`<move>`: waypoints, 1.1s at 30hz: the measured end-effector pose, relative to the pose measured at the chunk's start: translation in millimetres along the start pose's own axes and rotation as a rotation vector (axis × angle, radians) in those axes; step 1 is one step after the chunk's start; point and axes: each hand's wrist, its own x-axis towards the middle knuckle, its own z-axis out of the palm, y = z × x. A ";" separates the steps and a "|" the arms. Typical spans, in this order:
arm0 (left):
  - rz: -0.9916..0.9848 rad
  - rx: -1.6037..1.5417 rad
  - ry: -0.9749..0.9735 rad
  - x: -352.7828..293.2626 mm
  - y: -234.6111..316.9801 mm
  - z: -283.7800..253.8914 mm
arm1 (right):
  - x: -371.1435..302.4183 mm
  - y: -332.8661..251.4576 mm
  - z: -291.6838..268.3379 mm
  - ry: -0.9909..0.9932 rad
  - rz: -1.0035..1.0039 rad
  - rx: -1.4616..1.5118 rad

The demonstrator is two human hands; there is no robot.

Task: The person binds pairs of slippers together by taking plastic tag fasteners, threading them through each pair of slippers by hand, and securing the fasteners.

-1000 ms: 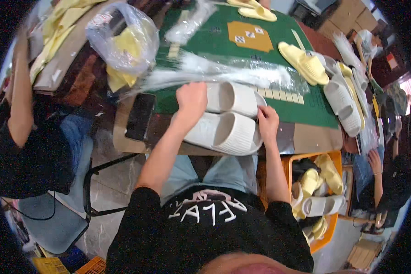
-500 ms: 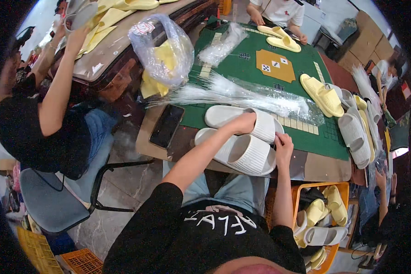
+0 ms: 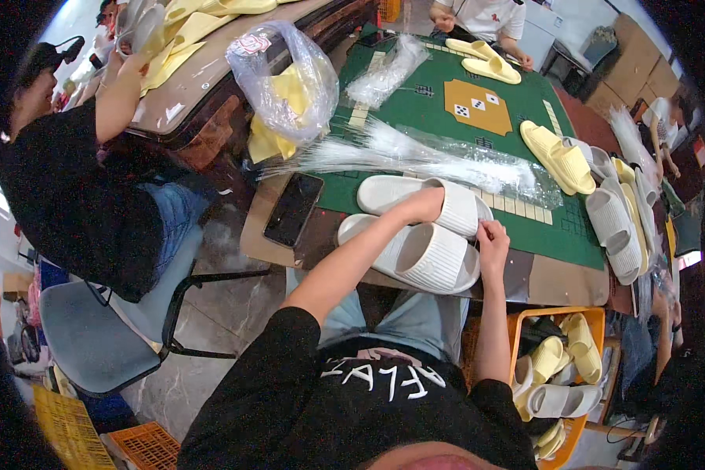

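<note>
Side by side at the table's near edge lie two light grey slippers with ribbed straps, the far slipper (image 3: 465, 210) and the near slipper (image 3: 432, 258). My left hand (image 3: 426, 205) reaches into the far slipper's foot opening, its fingers hidden under the strap. At the toe ends, my right hand (image 3: 493, 241) is closed in a pinch beside the straps; whatever it grips is too small to make out. Just beyond the slippers lies a bundle of thin clear plastic strands (image 3: 415, 157), partly in a clear sleeve.
A black phone (image 3: 293, 210) lies left of the slippers, near a clear plastic bag (image 3: 286, 86) with yellow pieces. Yellow slippers (image 3: 558, 157) and grey ones (image 3: 612, 231) lie at right. An orange crate (image 3: 595, 319) of slippers stands below. Co-workers sit left, across and right.
The view has shifted slightly. My right hand stays pinched at the toe ends and my left hand stays in the far slipper. The co-worker at left has leaned, bringing their head into view.
</note>
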 end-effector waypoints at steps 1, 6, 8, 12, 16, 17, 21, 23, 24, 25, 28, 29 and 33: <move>0.010 0.004 -0.008 0.1 -3.7 -1.5 | 0.1 -1.3 2.6 0.035 0.045 0.051; -0.061 0.127 0.056 -20.0 5.2 -18.6 | -4.6 -11.7 0.4 0.244 0.224 0.248; -0.310 0.434 0.309 -33.0 46.5 -22.4 | -7.9 -8.9 -2.1 0.352 0.056 0.169; 0.161 0.151 0.637 -28.7 86.6 -9.6 | -5.6 -22.8 -1.3 0.294 -0.142 0.026; 0.152 -0.055 0.273 -12.7 89.6 23.7 | -1.8 -29.8 3.1 0.225 -0.172 0.111; 0.160 -0.028 0.277 -9.2 83.6 31.0 | -2.2 -26.1 3.5 0.219 -0.169 0.162; 0.041 -0.098 0.248 -12.6 83.2 35.8 | -7.4 -16.1 3.1 0.201 -0.165 0.229; 0.135 -0.060 0.333 -11.0 79.2 39.3 | -8.1 -21.1 -1.8 0.140 -0.124 0.217; 0.139 -0.076 0.379 -10.2 79.3 39.0 | -10.3 -21.0 -2.1 0.144 -0.116 0.216; 0.142 -0.091 0.426 -11.0 79.1 38.4 | -10.4 -20.2 -1.5 0.145 -0.125 0.218; -0.007 -0.253 0.348 -13.5 76.9 35.5 | -10.6 -18.3 -0.5 0.119 -0.124 0.266; -0.016 -0.323 0.350 -13.6 76.1 34.7 | -11.4 -19.1 -0.2 0.146 -0.095 0.259; -0.045 -0.372 0.366 -12.1 74.3 35.1 | -12.2 -12.5 3.0 0.203 0.053 0.361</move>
